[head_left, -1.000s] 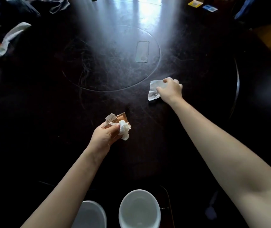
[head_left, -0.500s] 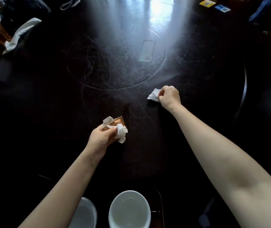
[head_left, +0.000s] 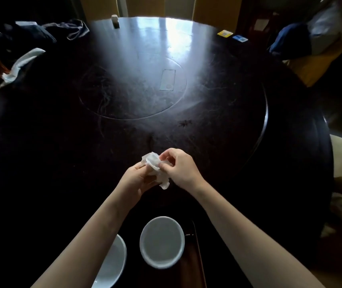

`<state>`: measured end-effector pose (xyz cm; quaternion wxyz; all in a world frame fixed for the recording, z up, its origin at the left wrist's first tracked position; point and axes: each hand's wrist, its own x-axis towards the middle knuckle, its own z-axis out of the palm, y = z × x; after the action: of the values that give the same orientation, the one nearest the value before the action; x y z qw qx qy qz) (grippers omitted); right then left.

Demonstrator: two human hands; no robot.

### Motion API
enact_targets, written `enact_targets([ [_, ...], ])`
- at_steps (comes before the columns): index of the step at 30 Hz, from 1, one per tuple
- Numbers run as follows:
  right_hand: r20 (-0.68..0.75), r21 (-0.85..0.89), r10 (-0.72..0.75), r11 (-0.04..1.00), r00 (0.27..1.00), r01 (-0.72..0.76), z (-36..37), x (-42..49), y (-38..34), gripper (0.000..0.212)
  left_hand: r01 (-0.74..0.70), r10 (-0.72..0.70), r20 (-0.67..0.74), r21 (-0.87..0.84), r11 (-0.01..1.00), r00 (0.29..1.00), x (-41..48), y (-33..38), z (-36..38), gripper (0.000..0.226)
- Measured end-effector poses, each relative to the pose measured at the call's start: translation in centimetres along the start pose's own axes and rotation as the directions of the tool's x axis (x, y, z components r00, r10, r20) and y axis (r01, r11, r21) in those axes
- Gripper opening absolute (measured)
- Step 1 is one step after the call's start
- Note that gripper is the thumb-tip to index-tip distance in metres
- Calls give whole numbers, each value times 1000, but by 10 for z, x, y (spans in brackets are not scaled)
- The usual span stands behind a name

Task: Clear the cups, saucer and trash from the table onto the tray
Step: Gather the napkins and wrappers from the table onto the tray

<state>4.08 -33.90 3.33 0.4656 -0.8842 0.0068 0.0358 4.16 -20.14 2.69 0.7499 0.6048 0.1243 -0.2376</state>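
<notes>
Both hands meet above the near middle of the dark round table (head_left: 218,125). My left hand (head_left: 133,178) grips a bundle of trash: a brown packet and crumpled white tissue (head_left: 154,166). My right hand (head_left: 179,168) pinches the same white tissue wad from the right. Below my arms stand a white cup (head_left: 161,242) and, to its left, a white saucer or bowl (head_left: 112,265) partly hidden by my left forearm. The dark tray edge (head_left: 197,252) shows beside the cup.
A clear rectangular item (head_left: 167,80) lies inside the table's inset circle. A small box (head_left: 115,20) stands at the far edge. Yellow (head_left: 224,33) and blue (head_left: 240,38) cards lie far right. Clothes and a white cloth (head_left: 20,65) lie at left.
My right hand picked the white tissue off the table and drew it back to my left hand. The two hands now hold the trash together. The camera tilted up.
</notes>
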Motion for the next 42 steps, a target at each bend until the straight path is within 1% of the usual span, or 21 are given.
enact_targets([
  [4, -93, -32, 23, 999, 995, -26, 16, -45, -9, 14, 46, -42, 107, -34, 998, 993, -39, -13, -10, 24],
  [6, -99, -25, 44, 999, 994, -47, 24, -68, -11, 15, 46, -45, 125, -1, 999, 991, -60, -22, -17, 20],
  [7, -88, 0, 63, 998, 994, -63, 27, -80, -12, 15, 43, -45, 124, 14, 999, 991, -71, -26, -21, 17],
  [10, -52, 59, 112, 992, 992, -109, 39, -115, -11, 10, 59, -62, 111, 29, 998, 992, -102, -40, -30, 17],
  [15, -51, 176, 170, 972, 984, -159, 63, -173, -9, 7, 95, -99, 70, 46, 994, 993, -148, -69, -42, 19],
  [19, -60, 184, 214, 962, 975, -200, 82, -217, -1, 10, 151, -152, 57, 22, 988, 987, -184, -103, -47, 14],
  [22, -55, 190, 271, 948, 961, -256, 98, -246, 9, 7, 230, -229, 53, -22, 973, 972, -207, -131, -49, 16],
  [24, -42, 197, 317, 932, 947, -304, 109, -262, 15, 6, 263, -262, 54, -9, 965, 964, -215, -146, -52, 16],
  [26, -56, 217, 359, 915, 932, -340, 117, -273, 22, 5, 282, -282, 37, 20, 959, 959, -215, -158, -56, 15],
  [29, -122, 276, 413, 887, 903, -369, 119, -280, 29, 8, 307, -307, 15, 29, 951, 952, -208, -171, -55, 15],
  [32, -205, 332, 453, 866, 867, -374, 112, -283, 35, 9, 287, -285, -31, 65, 956, 958, -197, -181, -47, 13],
  [34, -251, 357, 476, 855, 843, -377, 104, -284, 40, 10, 273, -267, -74, 86, 958, 961, -190, -186, -41, 16],
  [37, -280, 335, 494, 854, 823, -398, 90, -282, 52, 8, 248, -230, -132, 136, 959, 964, -181, -193, -29, 20],
  [39, -282, 320, 496, 856, 821, -407, 81, -279, 60, 5, 234, -195, -185, 216, 948, 963, -175, -197, -22, 23],
  [42, -281, 288, 485, 866, 828, -409, 66, -272, 72, 2, 178, -68, -273, 401, 899, 960, -171, -200, -13, 30],
])
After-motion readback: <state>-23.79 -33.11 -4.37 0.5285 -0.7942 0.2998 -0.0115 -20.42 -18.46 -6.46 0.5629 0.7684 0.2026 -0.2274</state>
